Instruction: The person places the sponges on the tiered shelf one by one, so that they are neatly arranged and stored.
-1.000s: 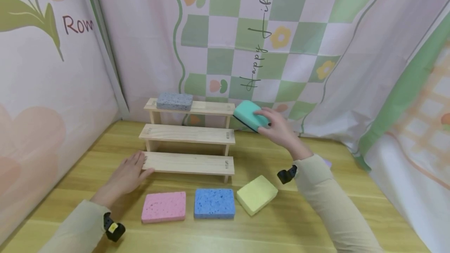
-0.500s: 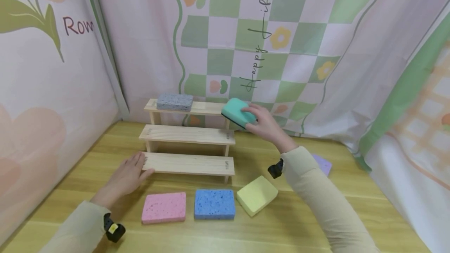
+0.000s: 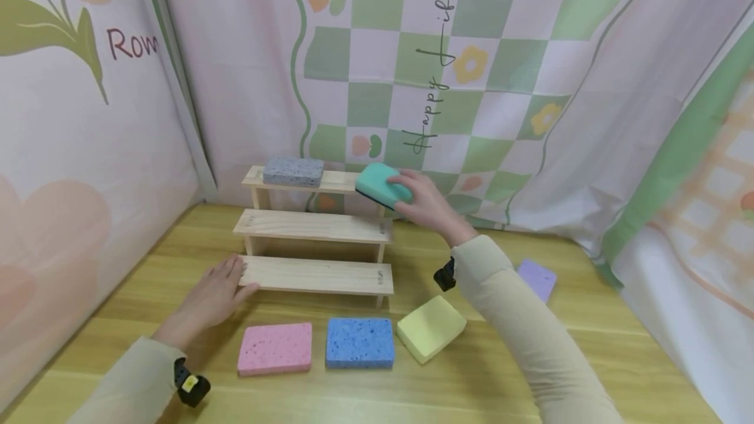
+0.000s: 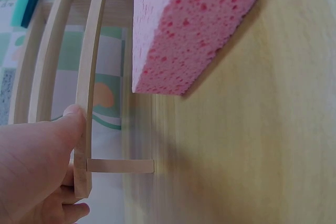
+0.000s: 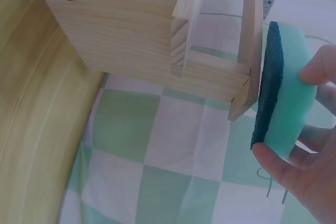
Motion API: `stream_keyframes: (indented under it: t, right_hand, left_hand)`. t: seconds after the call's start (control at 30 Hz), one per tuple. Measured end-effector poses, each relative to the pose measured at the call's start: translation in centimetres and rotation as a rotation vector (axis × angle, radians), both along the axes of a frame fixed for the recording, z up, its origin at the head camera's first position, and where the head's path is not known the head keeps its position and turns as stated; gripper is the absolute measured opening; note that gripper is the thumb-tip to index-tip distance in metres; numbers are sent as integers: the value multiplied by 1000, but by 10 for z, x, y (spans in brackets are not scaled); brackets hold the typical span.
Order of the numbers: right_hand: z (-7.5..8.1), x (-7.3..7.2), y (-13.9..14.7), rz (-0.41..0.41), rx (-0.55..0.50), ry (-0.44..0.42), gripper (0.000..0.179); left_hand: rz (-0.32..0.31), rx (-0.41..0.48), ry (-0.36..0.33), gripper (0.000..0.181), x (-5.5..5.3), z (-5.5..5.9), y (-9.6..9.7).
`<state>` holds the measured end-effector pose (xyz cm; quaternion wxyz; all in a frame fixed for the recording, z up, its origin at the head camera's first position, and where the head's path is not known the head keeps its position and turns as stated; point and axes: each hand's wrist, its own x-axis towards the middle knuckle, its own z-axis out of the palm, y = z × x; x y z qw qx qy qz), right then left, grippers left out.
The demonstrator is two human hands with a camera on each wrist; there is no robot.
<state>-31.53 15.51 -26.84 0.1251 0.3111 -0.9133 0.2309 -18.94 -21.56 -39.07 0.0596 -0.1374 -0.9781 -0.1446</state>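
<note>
— My fingers (image 5: pixel 321 67) on the right hand (image 3: pixel 425 201) are clamped on a teal scouring sponge (image 3: pixel 378 182), dark scrubby layer (image 5: pixel 270 85) facing down, held tilted at the right end of the top board (image 3: pixel 339 181) of my three-tier wooden stand (image 3: pixel 318 225). Can't tell if they're touching. What could I mess up?

— Probably letting go too soon. Slim board, so an off-centre drop could tip it over the front edge. Other hand?

— Left hand (image 3: pixel 207 294) has thumb and fingers pinching the left end of the bottom board (image 3: pixel 312 275), near its front corner.

— Decent, but far from the sponge. Press hard up there and the stand might rock or skid on the table (image 3: pixel 283 404). Go too far left and you could bump the grey speckled sponge (image 3: pixel 292 171) near the top board's left end.

— Yeah, and with that tilt, a low corner might catch the board's edge and twist the foam in my grip.
</note>
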Motion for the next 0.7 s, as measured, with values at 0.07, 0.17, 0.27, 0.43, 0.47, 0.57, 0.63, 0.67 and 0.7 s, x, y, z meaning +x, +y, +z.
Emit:
stream_keyframes:
  t: [0.07, 0.17, 0.27, 0.43, 0.47, 0.57, 0.63, 0.67, 0.7]
  right_hand:
    - [0, -1, -4, -5, 11, -8, 46]
    - [1, -2, -9, -6, 26, -18, 47]
    - [1, -4, -13, -7, 34, -22, 46]
    - [2, -8, -20, -2, 43, -34, 45]
    - [2, -9, -21, -1, 45, -39, 45]
    - [2, -12, -24, 11, 46, -44, 45]
    - [2, -13, -26, 20, 42, -39, 45]
    - [2, -14, -27, 23, 38, -35, 44]
    - [2, -15, -28, 27, 33, -29, 44]
  left_hand:
    - [0, -1, -5, 71, 0, 0, -1]
    - [-3, -3, -4, 71, -1, -2, -1]
    - [-3, -5, -3, 71, -2, -2, -1]
    - [1, -7, -2, 72, -1, -2, -1]
    - [1, -6, -3, 72, -1, -1, -1]
    - [1, -4, 0, 72, -1, -2, -1]
    - [3, -3, 0, 72, -2, -2, -1]
    - [3, -4, -2, 72, -2, -3, -1]
    - [3, -4, -2, 72, -2, -3, -2]
